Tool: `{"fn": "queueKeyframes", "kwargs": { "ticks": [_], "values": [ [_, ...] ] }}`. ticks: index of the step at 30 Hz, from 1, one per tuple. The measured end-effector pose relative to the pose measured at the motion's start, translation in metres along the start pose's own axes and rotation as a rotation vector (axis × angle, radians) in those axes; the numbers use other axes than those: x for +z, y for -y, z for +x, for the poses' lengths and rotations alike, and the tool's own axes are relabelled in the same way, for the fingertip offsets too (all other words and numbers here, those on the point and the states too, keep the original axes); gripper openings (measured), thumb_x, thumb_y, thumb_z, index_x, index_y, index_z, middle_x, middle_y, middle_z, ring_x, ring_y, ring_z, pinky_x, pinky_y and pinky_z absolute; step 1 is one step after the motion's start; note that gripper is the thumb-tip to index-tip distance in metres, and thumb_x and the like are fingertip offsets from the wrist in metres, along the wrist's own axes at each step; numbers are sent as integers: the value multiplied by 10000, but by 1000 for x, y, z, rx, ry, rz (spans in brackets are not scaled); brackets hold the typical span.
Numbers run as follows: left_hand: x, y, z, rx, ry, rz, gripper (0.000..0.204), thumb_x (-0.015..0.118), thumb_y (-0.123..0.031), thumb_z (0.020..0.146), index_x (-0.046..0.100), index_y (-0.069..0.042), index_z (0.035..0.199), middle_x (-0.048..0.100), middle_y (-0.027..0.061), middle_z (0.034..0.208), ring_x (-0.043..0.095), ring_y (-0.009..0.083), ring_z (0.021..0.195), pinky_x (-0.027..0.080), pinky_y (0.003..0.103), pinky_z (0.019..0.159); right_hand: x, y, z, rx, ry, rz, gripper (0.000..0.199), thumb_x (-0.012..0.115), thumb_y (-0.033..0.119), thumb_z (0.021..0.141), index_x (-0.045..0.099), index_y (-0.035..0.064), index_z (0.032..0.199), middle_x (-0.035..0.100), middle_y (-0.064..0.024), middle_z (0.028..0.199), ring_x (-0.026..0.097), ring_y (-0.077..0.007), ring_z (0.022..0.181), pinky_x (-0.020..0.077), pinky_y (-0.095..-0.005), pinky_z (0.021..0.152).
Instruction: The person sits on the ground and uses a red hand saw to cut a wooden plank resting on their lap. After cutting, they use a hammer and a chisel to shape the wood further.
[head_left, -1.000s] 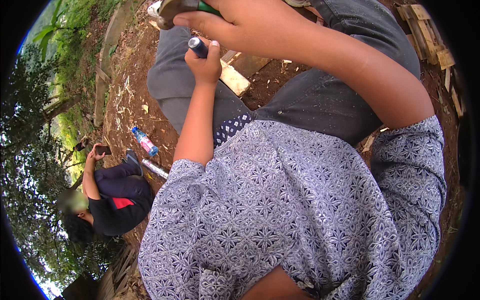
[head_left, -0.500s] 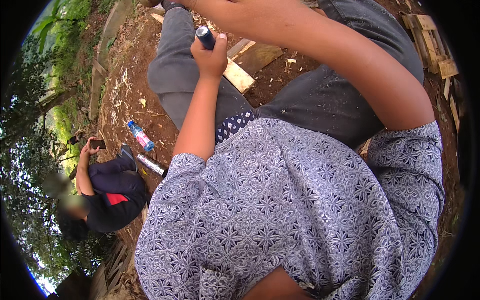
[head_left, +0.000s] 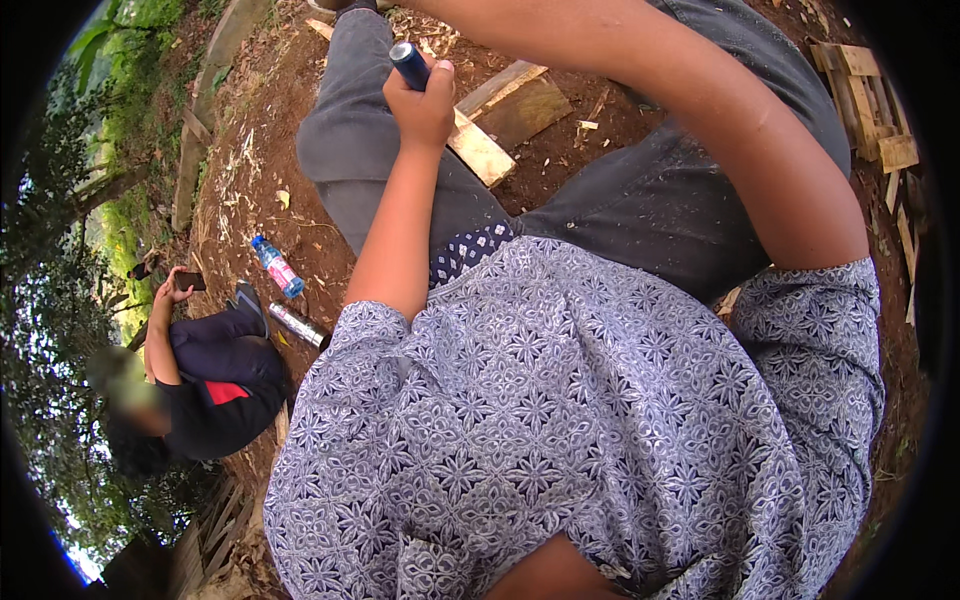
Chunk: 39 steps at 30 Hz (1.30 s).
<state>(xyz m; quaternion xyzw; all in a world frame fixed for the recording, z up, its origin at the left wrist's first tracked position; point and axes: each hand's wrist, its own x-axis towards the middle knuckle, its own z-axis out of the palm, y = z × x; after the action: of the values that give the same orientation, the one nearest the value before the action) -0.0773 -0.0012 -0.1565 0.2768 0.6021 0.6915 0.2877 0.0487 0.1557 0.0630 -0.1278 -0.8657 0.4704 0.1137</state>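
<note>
My left hand (head_left: 420,105) is closed round a dark blue cylindrical handle (head_left: 409,66) with a silver end cap. What the handle belongs to is hidden behind the fist. Beneath and beside that hand lie a pale piece of wood (head_left: 482,150) and a browner board (head_left: 525,108), on the soil between my legs. My right forearm (head_left: 600,40) crosses the upper part of the view toward the top left. The right hand lies beyond the top edge, so its fingers do not show.
A plastic bottle with a blue cap (head_left: 277,267) and a silver cylinder (head_left: 299,326) lie on the ground at left. Farther left, another person (head_left: 225,365) sits holding a phone (head_left: 190,281). Stacked wooden pieces (head_left: 868,95) stand at upper right.
My right forearm has shifted upward, taking the right hand out past the top edge. The left hand keeps its grip on the blue handle and has hardly moved.
</note>
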Motion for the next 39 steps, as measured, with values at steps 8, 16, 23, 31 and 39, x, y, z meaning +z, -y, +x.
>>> {"fn": "queueKeyframes", "kwargs": {
  "ticks": [8, 16, 23, 31, 39],
  "values": [
    [-8, -14, 25, -178, -161, -210, 226, 556, -65, 930, 398, -109, 775, 367, -12, 561, 326, 88, 412, 259, 268, 385, -14, 6, -13, 303, 35, 108, 523, 569, 461, 1035, 629, -57, 991, 571, -89, 615, 599, -190, 607, 491, -371, 600],
    [-5, -45, 8, 29, -20, -210, 271, 573, -31, 933, 428, -102, 716, 387, -12, 546, 347, 88, 419, 279, 260, 403, 2, -13, -20, 368, -24, 112, 491, 617, 435, 1026, 604, -34, 883, 557, -18, 659, 519, -100, 637, 455, -312, 585],
    [-13, -20, -1, -19, 41, 164, 210, 649, -123, 949, 572, -85, 757, 539, -21, 619, 491, 83, 493, 388, 257, 476, 9, -3, -26, 281, 34, 174, 436, 617, 401, 1032, 631, -25, 941, 574, 12, 707, 507, -67, 671, 437, -273, 594],
    [-35, -54, 8, -70, 671, 487, 341, 712, -378, 993, 604, -81, 862, 556, -53, 720, 543, 48, 729, 453, 262, 664, 13, 3, -44, 322, 36, 280, 353, 571, 349, 1064, 659, 8, 1044, 585, 23, 784, 517, -65, 687, 431, -243, 624],
    [-35, -52, 12, -204, 610, 456, 345, 706, -410, 989, 605, -97, 884, 589, -32, 756, 601, 62, 691, 521, 261, 589, 17, -34, -72, 310, -88, 281, 373, 617, 431, 1039, 616, 73, 932, 439, 87, 650, 390, -14, 561, 306, -214, 528]
  ]
}}
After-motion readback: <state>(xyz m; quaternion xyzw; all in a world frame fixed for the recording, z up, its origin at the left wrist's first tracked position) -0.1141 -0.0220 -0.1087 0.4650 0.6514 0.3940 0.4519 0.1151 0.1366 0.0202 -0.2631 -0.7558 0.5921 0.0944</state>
